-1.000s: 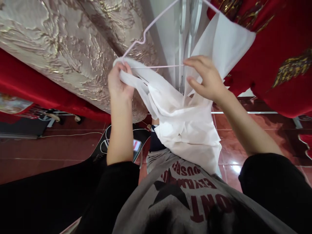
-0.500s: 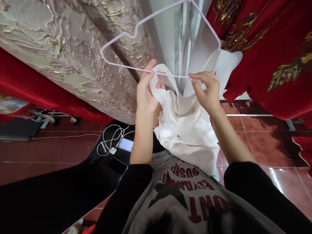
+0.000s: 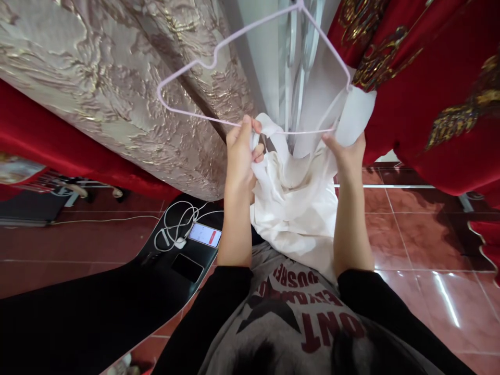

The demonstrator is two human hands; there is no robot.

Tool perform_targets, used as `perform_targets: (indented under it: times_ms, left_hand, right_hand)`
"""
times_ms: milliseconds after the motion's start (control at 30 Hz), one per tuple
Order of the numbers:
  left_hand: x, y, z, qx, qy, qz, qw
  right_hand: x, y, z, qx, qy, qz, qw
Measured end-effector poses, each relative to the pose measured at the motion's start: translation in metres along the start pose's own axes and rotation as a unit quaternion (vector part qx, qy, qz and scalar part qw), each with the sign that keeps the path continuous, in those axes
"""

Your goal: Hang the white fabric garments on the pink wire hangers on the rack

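Note:
A pale pink clothes hanger is held up in front of me, its hook end at the top edge of the view. White cloth that looks like a garment hangs below it, one part draped over the hanger's right end. My left hand pinches the bottom bar near its middle, along with an edge of the garment. My right hand is closed on the garment by the right end of the bar, its thumb close to the bar and its fingers partly hidden behind the cloth.
To the left hangs a beige curtain with a gold raised pattern. Red cloth with gold decoration hangs on the right. A black surface carries a lit phone, a dark phone and a white cable. Reddish tiles cover the floor.
My right hand has moved right along the bar and now grips the garment near the hanger's end. My left hand has closed more tightly, and the bar has dropped slightly.

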State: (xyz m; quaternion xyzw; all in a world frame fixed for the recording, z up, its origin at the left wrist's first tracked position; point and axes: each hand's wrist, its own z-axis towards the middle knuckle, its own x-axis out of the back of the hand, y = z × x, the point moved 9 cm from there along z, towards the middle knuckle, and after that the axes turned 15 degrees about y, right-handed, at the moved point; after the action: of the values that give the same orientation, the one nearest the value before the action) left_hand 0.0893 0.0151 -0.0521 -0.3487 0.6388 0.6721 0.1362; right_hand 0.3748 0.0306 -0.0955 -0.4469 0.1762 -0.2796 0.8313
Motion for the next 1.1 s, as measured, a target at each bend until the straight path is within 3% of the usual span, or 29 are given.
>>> perform_targets:
  times_ms: [133, 233, 400, 533, 667, 800, 933, 1000, 1100]
  left_hand:
    - [-0.002, -0.003, -0.013, -0.012, -0.016, 0.026, 0.999]
    - [-0.004, -0.007, -0.021, -0.012, -0.026, 0.037, 0.999]
    - [-0.004, -0.008, -0.026, 0.001, -0.015, 0.026, 1.0]
    - [-0.003, -0.007, -0.028, 0.009, -0.004, 0.037, 0.999]
    - [-0.001, -0.006, -0.03, -0.003, -0.002, 0.078, 0.997]
    - [-0.003, -0.006, -0.031, -0.008, -0.015, 0.068, 0.998]
    - [-0.003, -0.006, -0.031, -0.003, -0.018, 0.051, 0.999]
    - [0.001, -0.008, -0.03, 0.01, -0.001, 0.051, 0.999]
    - [0.002, -0.007, -0.028, 0.011, -0.002, 0.036, 0.999]
  right_hand:
    - [0.027, -0.008, -0.019, -0.034, 0.16, -0.003, 0.987]
    - [0.04, -0.018, -0.027, -0.063, 0.211, 0.007, 0.975]
    - [0.037, -0.024, -0.011, -0.105, 0.169, 0.074, 0.977]
    - [0.036, -0.038, 0.006, -0.077, 0.142, 0.055, 0.985]
    - [0.018, -0.06, 0.003, -0.03, 0.052, 0.043, 0.997]
    - [0.019, -0.076, -0.01, 0.033, 0.047, 0.073, 0.996]
    - [0.014, -0.083, -0.015, 0.038, 0.015, 0.049, 0.998]
    - [0.01, -0.093, -0.01, 0.034, 0.014, 0.057, 0.998]
    - [0.007, -0.118, 0.01, 0.038, 0.029, 0.152, 0.987]
